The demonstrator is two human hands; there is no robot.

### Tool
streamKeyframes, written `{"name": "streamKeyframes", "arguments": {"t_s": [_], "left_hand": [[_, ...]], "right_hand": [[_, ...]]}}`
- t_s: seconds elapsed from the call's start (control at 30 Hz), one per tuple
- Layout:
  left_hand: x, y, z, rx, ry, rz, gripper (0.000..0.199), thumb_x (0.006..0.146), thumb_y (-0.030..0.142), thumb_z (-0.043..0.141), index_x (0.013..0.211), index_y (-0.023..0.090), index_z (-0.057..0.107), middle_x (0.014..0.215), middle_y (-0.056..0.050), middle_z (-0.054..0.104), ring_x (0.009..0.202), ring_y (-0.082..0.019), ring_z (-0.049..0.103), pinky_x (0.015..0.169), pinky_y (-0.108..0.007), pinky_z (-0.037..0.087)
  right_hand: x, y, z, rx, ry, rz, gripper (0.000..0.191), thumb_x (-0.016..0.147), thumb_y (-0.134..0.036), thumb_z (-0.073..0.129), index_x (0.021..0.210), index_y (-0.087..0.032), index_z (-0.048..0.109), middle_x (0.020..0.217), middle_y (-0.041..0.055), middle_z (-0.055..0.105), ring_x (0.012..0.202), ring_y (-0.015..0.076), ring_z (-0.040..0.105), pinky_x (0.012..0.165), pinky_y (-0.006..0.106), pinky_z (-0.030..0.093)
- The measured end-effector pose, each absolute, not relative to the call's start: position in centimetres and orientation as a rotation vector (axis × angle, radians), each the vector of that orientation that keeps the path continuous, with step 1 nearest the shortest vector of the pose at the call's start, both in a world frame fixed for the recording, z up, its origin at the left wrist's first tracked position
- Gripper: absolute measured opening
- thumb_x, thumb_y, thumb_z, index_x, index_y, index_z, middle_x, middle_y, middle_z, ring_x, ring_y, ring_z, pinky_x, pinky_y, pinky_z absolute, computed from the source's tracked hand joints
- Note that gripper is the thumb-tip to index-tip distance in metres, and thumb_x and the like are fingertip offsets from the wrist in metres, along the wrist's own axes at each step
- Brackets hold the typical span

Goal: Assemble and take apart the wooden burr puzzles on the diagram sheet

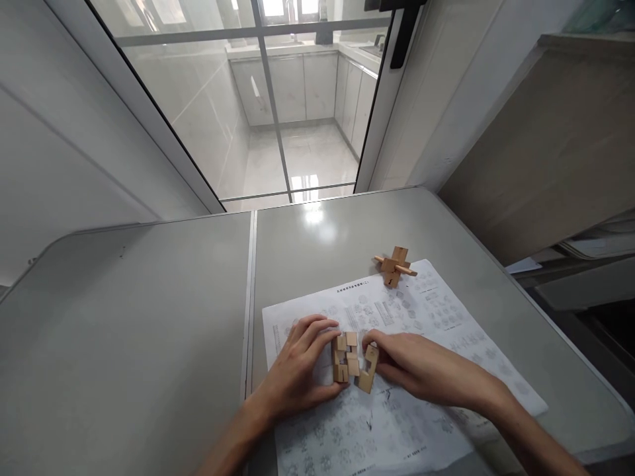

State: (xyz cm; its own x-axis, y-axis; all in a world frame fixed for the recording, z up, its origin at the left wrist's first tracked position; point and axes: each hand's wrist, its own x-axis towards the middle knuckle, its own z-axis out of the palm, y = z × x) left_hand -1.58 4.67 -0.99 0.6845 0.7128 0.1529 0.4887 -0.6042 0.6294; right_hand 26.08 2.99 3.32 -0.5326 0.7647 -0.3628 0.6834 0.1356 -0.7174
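Low in the head view, a printed sheet [342, 430] with small diagrams lies on the grey-green table [198, 317]. My left hand [302, 367] grips a cluster of notched wooden blocks [340, 360] between thumb and fingers, over the sheet. Just right of the cluster, my right hand [411, 363] pinches a single notched wooden piece [366, 378], tilted, its lower end close to the cluster. Whether the two touch is hard to tell. An assembled wooden cross-shaped puzzle [395, 267] with a thin rod rests at the sheet's top edge.
A glass door [288, 99] with a dark handle [404, 36] stands beyond the table's far edge. A metal seam [249, 291] runs across the tabletop, left of the sheet. Papers [595, 246] sit on a shelf at the right.
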Motion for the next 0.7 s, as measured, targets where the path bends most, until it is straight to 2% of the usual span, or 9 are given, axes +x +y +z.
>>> {"name": "streamKeyframes", "arguments": {"t_s": [0.23,0.4,0.57,0.63,0.7], "left_hand": [[-1.6,4.4,-1.1,2.375,0.946,0.473,0.076,0.082,0.031,0.086,0.147,0.026,0.046,0.151,-0.013,0.058,0.141,-0.035,0.050,0.119,-0.056,0.047],[-1.7,4.2,-1.6,2.380,0.969,0.485,0.095,0.079,0.035,0.090,0.157,0.029,0.037,0.152,-0.014,0.057,0.135,-0.035,0.058,0.115,-0.055,0.050],[-1.6,4.0,-1.4,2.415,1.001,0.542,0.109,0.070,0.058,0.093,0.159,0.029,0.036,0.150,-0.016,0.058,0.132,-0.038,0.062,0.112,-0.053,0.050],[-1.5,4.1,-1.2,2.419,1.038,0.568,0.103,0.071,0.059,0.092,0.155,0.028,0.041,0.144,-0.015,0.062,0.125,-0.036,0.066,0.107,-0.051,0.053],[-1.5,4.1,-0.9,2.419,1.077,0.583,0.087,0.077,0.049,0.089,0.149,0.028,0.047,0.138,-0.013,0.066,0.119,-0.033,0.069,0.102,-0.048,0.055]], "right_hand": [[24.4,2.1,2.7,-1.557,-2.141,1.346,0.015,0.109,-0.029,0.044,0.117,-0.025,0.056,0.095,0.0029,0.075,0.081,0.0232,0.070,0.067,0.031,0.044],[23.5,2.0,2.4,-1.530,-2.118,1.308,0.021,0.110,-0.027,0.042,0.123,-0.026,0.059,0.103,0.0029,0.076,0.088,0.0237,0.072,0.075,0.033,0.049],[21.7,1.9,1.8,-1.472,-2.021,1.248,0.032,0.108,-0.021,0.042,0.137,-0.028,0.055,0.114,0.0044,0.075,0.095,0.0241,0.073,0.079,0.034,0.051],[21.3,1.8,1.4,-1.445,-1.976,1.260,0.036,0.108,-0.021,0.042,0.142,-0.028,0.052,0.114,0.0049,0.074,0.094,0.0237,0.073,0.080,0.035,0.053],[21.3,1.6,1.0,-1.423,-1.929,1.291,0.038,0.108,-0.021,0.041,0.144,-0.027,0.051,0.108,0.0047,0.074,0.091,0.0229,0.072,0.080,0.035,0.054]]}}
